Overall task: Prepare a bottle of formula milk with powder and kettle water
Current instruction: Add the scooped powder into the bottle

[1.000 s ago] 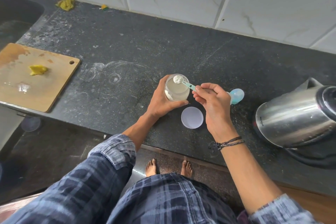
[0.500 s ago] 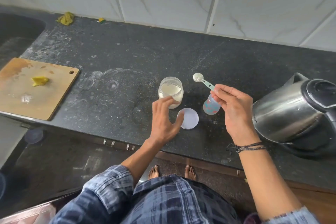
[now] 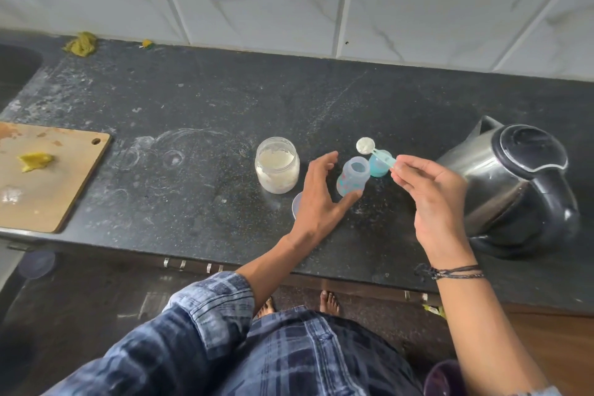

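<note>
The right hand (image 3: 427, 193) pinches the handle of a scoop (image 3: 364, 145), fingers (image 3: 405, 168) closed narrow on its tip. The bowl is heaped with white powder and hangs just beyond the mouth of the bottle (image 3: 352, 175). The bottle stands open and upright on the desk (image 3: 193, 106), between the powder jar (image 3: 277, 165) and the kettle (image 3: 514, 183). The left hand (image 3: 321, 193) is spread wide and holds nothing. Its thumb sits at the bottle's base; whether it touches cannot be told.

Here is the danger: the bottle's mouth is narrow and the scoop is full. Any tilt before the bowl sits over the opening would likely drop powder on the desk. The bottle looks light and empty, so a clumsy grab by that open hand could tip it into the teal cap (image 3: 381, 170) just behind. The kettle is near the right wrist; a wide swing could brush its steel wall.

Room is tight in front. The jar's lid (image 3: 295, 204) lies half under the left hand, and the desk's front edge is near. There is open room to the left, towards the cutting board (image 3: 48, 190), and behind, towards the wall.
</note>
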### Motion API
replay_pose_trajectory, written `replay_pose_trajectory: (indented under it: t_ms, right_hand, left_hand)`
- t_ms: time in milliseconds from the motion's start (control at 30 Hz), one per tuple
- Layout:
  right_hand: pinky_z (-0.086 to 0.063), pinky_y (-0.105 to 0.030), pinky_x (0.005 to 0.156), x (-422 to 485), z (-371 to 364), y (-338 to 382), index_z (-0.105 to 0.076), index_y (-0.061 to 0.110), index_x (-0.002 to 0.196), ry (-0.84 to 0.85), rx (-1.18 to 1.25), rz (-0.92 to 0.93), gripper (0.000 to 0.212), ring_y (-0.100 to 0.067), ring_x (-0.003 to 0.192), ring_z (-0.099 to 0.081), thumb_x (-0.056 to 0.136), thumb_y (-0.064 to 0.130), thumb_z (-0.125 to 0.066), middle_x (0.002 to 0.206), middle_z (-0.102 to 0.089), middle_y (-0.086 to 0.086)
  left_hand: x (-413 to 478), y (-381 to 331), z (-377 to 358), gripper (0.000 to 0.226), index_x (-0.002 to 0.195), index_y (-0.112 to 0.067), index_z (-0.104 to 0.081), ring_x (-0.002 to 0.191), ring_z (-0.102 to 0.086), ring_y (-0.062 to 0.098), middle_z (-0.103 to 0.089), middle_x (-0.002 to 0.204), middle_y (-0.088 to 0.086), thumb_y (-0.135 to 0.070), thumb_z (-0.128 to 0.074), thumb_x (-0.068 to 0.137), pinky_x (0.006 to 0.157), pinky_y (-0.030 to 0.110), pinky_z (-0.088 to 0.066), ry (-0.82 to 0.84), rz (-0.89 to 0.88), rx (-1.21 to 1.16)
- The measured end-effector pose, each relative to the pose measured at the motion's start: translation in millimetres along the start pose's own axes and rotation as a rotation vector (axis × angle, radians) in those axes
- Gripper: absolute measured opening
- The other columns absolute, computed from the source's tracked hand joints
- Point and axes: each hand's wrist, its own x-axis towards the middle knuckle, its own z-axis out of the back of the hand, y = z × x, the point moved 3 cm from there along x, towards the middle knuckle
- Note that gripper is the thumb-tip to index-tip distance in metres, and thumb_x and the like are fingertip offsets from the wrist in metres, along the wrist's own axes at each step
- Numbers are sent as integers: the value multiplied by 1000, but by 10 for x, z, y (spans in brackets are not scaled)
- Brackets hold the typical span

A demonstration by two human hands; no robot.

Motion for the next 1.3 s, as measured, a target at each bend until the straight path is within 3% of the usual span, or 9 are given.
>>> replay_pose_trajectory:
  t_ms: [100,200,267,467,733,933,1000,1100,1300]
  right_hand:
    - [-58,-20,76,-7,86,-33,-78,5,103,-24,-57,12,15,-13,75,-70,90,-3,-76,80,-78,-1]
    - [-57,-19,74,-9,119,-70,-78,9,101,-35,-115,18,15,-10,71,-70,90,-1,-77,75,-77,1]
    - [-57,-18,73,-8,125,-88,-78,12,99,-39,-148,27,15,-8,69,-70,89,-1,-77,73,-77,1]
    - [-59,-21,74,-7,108,-91,-79,19,95,-36,-264,63,19,-11,71,-73,89,1,-77,76,-79,0]
    - [-60,-32,78,-9,66,-70,-80,26,97,-33,-524,187,19,-8,73,-74,87,10,-76,77,-78,11]
    - [-56,-17,74,-65,-5,-11,-80,18,102,-7,-708,388,14,-6,77,-72,93,9,-75,88,-74,13]
    - [-57,-24,72,-110,-42,18,-80,11,102,3,-800,524,11,-11,74,-70,93,6,-75,91,-74,3]
    - [-57,-36,66,-167,-89,25,-78,4,103,33,-911,693,10,-23,71,-68,94,2,-74,92,-73,-7]
    - [-58,-41,64,-234,-126,-30,-76,2,103,51,-1082,908,13,-32,76,-68,92,-4,-74,91,-72,-10]
  left_hand:
    - [103,-25,-82,97,155,-22,-29,135,-43,5,-42,149,-4,-35,-89,80,109,19,-36,63,134,-63]
    - [187,-31,-144,101,158,-16,-28,139,-39,8,-40,157,1,-29,-90,79,110,19,-31,143,176,-66]
    - [227,-33,-162,99,157,-15,-30,140,-39,8,-40,158,0,-25,-90,79,110,19,-32,167,191,-58]
    - [295,-27,-170,81,148,-16,-46,132,-54,18,-56,146,0,-21,-89,80,113,42,-43,187,206,-27]
    - [292,23,-166,63,135,-21,-57,121,-59,14,-64,134,-6,-17,-87,80,107,40,-48,152,213,-38]
    - [282,21,-169,58,127,-29,-58,116,-59,7,-61,122,-18,-19,-88,78,99,21,-44,148,202,-63]
    - [279,17,-164,58,126,-29,-59,115,-59,6,-62,121,-18,-18,-88,78,97,18,-43,142,197,-69]
    - [281,25,-164,57,127,-27,-60,117,-60,9,-64,125,-13,-18,-88,77,101,25,-46,136,192,-81]
    - [275,40,-179,56,123,-30,-61,115,-62,8,-67,124,-12,-17,-89,75,102,29,-49,113,194,-115]
